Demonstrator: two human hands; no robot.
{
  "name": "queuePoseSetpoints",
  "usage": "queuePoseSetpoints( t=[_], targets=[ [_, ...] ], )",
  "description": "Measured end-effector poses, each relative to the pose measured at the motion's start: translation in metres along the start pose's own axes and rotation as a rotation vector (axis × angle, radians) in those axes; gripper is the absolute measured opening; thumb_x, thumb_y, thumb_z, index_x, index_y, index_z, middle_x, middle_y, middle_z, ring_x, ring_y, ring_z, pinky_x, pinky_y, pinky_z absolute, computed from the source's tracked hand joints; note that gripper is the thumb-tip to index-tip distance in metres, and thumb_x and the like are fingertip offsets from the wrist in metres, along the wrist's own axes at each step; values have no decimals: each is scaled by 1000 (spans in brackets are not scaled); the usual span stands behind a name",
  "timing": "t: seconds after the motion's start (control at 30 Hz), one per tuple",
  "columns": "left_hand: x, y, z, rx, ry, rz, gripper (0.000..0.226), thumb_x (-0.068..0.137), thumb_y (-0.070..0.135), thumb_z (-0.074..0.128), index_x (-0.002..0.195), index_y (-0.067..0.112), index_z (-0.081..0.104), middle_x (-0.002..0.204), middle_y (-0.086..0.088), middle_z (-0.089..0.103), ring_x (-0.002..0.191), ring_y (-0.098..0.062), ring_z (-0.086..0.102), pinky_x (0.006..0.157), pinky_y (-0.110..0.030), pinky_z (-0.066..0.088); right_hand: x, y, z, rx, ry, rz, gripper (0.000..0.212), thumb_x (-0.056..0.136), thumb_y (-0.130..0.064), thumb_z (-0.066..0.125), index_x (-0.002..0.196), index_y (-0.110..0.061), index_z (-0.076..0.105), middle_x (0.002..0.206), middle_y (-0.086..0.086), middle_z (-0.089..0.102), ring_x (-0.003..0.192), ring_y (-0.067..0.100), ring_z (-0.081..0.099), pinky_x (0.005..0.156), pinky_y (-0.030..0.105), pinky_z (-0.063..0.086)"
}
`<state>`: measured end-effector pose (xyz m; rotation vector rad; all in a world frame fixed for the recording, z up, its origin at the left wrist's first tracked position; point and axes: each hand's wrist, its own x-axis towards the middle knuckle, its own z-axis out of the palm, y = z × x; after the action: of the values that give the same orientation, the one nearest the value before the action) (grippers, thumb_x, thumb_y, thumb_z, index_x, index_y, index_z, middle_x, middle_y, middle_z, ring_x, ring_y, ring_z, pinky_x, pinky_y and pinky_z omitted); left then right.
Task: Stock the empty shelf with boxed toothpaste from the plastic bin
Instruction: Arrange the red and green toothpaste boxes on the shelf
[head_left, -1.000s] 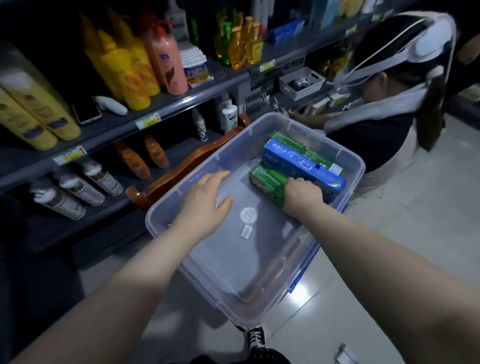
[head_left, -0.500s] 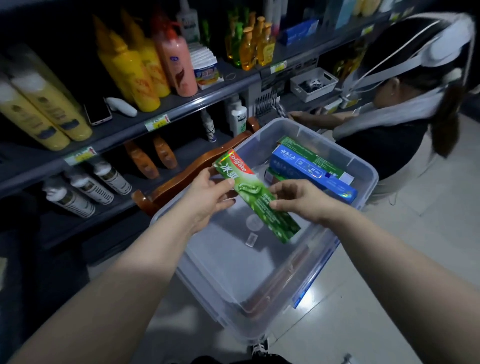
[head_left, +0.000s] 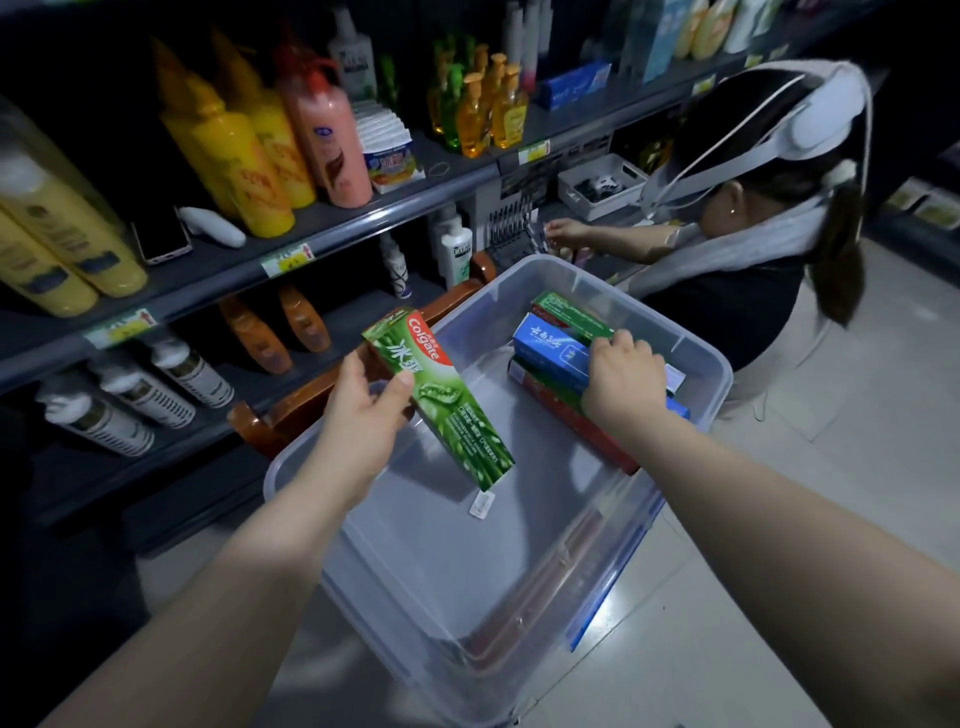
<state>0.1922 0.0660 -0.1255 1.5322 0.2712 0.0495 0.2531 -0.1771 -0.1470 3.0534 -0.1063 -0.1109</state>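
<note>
Gripping the green toothpaste box (head_left: 441, 400) in the left hand (head_left: 363, 415), thumb pressing on the printed face and fingers curling round behind. Holding it tilted, logo end up toward the shelves, above the open middle of the clear plastic bin (head_left: 719, 374). Reaching into the far right corner of the bin with the right hand (head_left: 621, 384), fingers curling over the far edge of the blue toothpaste box (head_left: 550, 345) and clamping on it. Leaving a second green box (head_left: 571, 310) just behind the blue one and a red box (head_left: 576, 426) underneath. Working just beside a wooden chair (head_left: 291, 415), at the bin's left edge. Facing an upper shelf (head_left: 322, 234) carrying yellow bottles (head_left: 244, 161) and a pink bottle (head_left: 327, 135). Sharing the aisle with another person (head_left: 727, 301), crouching past the bin and reaching into a lower shelf.
</note>
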Motion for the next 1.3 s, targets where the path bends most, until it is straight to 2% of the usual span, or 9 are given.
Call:
queuePoseSetpoints(
  t=[0.17, 0.37, 0.47, 0.7, 0.8, 1.0, 1.13, 1.2, 1.3],
  targets=[
    [-8, 15, -18, -64, 128, 70, 15, 96, 16, 51, 98, 30, 48, 101, 12, 62, 92, -6, 63, 76, -30, 51, -9, -1, -34, 490, 26, -52, 37, 73, -29, 73, 106, -18, 62, 101, 5, 60, 93, 29, 57, 79, 37, 44],
    [-27, 57, -82, -87, 396, 212, 8, 96, 31, 49, 96, 30, 41, 103, 1, 61, 90, -21, 64, 64, -38, 58, -32, -70, -109, 1448, -282, -314, 22, 73, 3, 75, 89, -11, 66, 85, 6, 70, 73, 14, 64, 75, 29, 54],
    [-50, 81, -133, -72, 525, 266, 5, 99, 27, 46, 98, 29, 41, 100, -3, 62, 84, -22, 63, 59, -36, 58, -47, -120, -139, 1501, -392, -467, 22, 76, 3, 71, 96, -4, 65, 88, 11, 68, 68, 9, 64, 61, 18, 52],
    [-143, 105, -285, -15, 828, 349, 28, 100, 22, 46, 123, 7, 39, 102, -7, 64, 91, -24, 64, 63, -26, 58, -117, -275, -189, 1451, -634, -717, 19, 81, -6, 69, 100, -4, 66, 68, -2, 70, 55, 14, 60, 54, 21, 43],
    [-197, 113, -353, 40, 979, 408, 26, 95, 26, 53, 116, 15, 41, 94, -4, 66, 88, -29, 63, 69, -38, 54, -163, -345, -212, 1471, -711, -830, 17, 86, -2, 62, 103, 0, 63, 68, 2, 66, 39, 3, 55, 37, 15, 39],
    [-308, 138, -455, 190, 1238, 549, 18, 97, 13, 51, 108, 21, 39, 88, -1, 63, 70, -9, 60, 67, -33, 51, -257, -491, -243, 1479, -850, -1064, 5, 82, -7, 67, 86, -10, 68, 72, -2, 73, 61, 8, 67, 56, 19, 53],
    [-381, 164, -492, 305, 1452, 706, 24, 91, 15, 56, 107, 22, 40, 95, -3, 60, 82, 0, 59, 76, -21, 48, -325, -571, -266, 1495, -983, -1224, 8, 72, -15, 73, 78, -11, 73, 76, 3, 74, 67, 15, 68, 72, 33, 57],
    [-415, 172, -505, 326, 1565, 760, 27, 86, 18, 53, 105, 27, 37, 104, -14, 59, 89, -9, 57, 83, -30, 50, -357, -604, -274, 1470, -1012, -1313, 21, 65, -23, 78, 82, -11, 74, 82, 5, 75, 74, 18, 67, 80, 38, 53],
    [-457, 178, -521, 347, 1721, 787, 29, 86, 18, 53, 105, 28, 34, 111, -12, 58, 93, -13, 57, 90, -49, 49, -402, -649, -281, 1457, -1066, -1399, 13, 79, -8, 70, 92, -6, 68, 71, -3, 73, 60, 6, 65, 63, 18, 50]
  ],
)
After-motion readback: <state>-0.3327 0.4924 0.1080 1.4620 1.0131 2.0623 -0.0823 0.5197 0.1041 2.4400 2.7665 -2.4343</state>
